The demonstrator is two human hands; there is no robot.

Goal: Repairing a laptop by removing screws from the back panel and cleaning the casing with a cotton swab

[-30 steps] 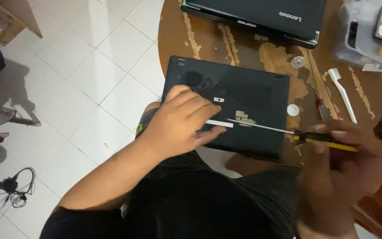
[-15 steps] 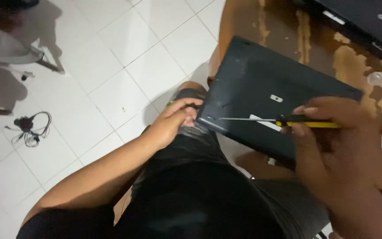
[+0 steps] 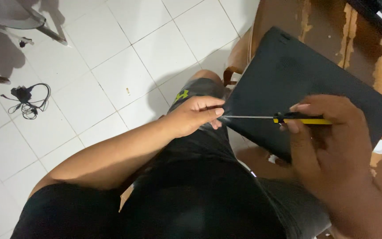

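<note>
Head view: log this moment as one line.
left hand: grips laptop corner | right hand: holds screwdriver, tip at that corner | laptop: underside up, overhanging wooden table

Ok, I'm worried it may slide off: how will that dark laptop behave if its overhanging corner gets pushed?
The laptop looks like a stiff slab, so it would probably pivot whole rather than flex. Its corner juts past the table edge, so it might tip. The left hand seems to steady that corner.

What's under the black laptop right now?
The laptop lies on a worn wooden table, its near corner overhanging the person's lap at the left hand. Whatever lies beneath its middle is hidden.
</note>
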